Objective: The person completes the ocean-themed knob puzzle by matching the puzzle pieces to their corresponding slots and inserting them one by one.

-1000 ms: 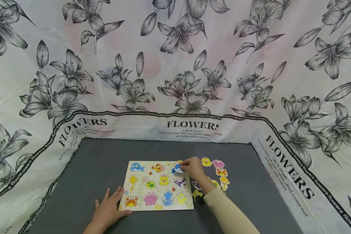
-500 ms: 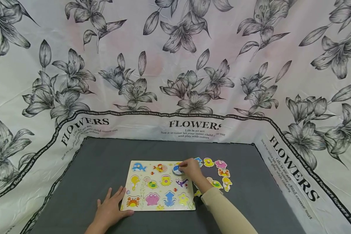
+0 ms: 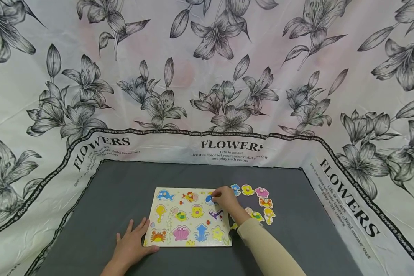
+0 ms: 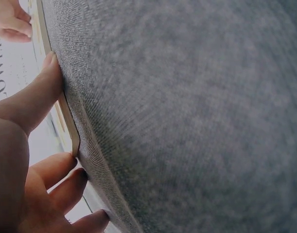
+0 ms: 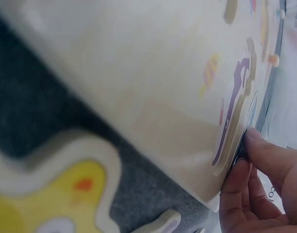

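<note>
A cream knob-puzzle board (image 3: 189, 224) with sea-animal pictures lies on the dark grey cloth. My right hand (image 3: 227, 200) pinches a blue puzzle piece (image 3: 209, 198) at the board's upper right recess; its fingers cover part of the piece. In the right wrist view, thumb and fingertips meet at the piece, low over the board beside the purple shape. My left hand (image 3: 131, 242) rests at the board's lower left corner, fingers spread along the left side and thumb along the near edge. The left wrist view shows thumb and fingertips touching the board's edge (image 4: 70, 127).
Loose pieces lie right of the board: a blue one (image 3: 235, 189), a yellow one (image 3: 247, 190), a pink shell (image 3: 262, 192), a crab (image 3: 265, 202), a seahorse (image 3: 269, 216) and a turtle (image 3: 256, 215). A yellow piece (image 5: 85, 194) is close to the right wrist. Flower-printed fabric (image 3: 227, 153) stands behind.
The blue piece has turned and come down flatter over the upper right recess, still pinched by my right hand. My left hand stays at the board's corner. The head view has shifted slightly.
</note>
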Tool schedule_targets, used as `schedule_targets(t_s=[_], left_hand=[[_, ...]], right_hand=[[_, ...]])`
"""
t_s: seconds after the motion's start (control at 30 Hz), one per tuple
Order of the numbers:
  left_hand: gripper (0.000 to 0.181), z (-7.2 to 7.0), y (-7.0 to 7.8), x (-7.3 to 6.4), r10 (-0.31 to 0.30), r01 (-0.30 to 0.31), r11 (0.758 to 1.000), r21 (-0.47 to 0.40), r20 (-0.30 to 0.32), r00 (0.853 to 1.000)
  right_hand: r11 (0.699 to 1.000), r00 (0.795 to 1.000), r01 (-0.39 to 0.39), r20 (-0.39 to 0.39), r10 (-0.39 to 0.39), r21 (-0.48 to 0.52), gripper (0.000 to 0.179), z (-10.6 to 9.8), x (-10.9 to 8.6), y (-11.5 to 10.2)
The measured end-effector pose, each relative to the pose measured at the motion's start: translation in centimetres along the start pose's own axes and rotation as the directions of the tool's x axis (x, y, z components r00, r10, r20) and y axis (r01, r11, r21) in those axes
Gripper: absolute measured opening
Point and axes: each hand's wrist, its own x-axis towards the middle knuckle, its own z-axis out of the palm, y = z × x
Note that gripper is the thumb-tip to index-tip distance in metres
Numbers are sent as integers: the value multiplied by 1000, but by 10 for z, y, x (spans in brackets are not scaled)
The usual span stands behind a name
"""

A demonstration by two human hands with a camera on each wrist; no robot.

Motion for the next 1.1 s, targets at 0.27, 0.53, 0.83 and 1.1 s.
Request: schedule_targets(t_s=[0.27, 0.53, 0.83, 1.1], left_hand=[[119, 3, 3, 1, 6, -6, 1000, 4, 8, 1000], [119, 3, 6, 3, 5, -5, 1000, 0, 11, 1000], [120, 1, 5, 2, 6, -6, 1000, 12, 26, 1000], [122, -1, 2, 2, -2, 1, 1000, 29, 36, 999]], right_hand=[[1000, 1000, -23, 16, 23, 6, 16, -7, -4, -1], [999, 999, 40, -4, -40, 36, 28, -32, -15, -13], [990, 990, 128, -64, -124, 56, 26, -60, -33, -12], [996, 990, 75, -119, -70, 38, 27, -75, -46, 3]])
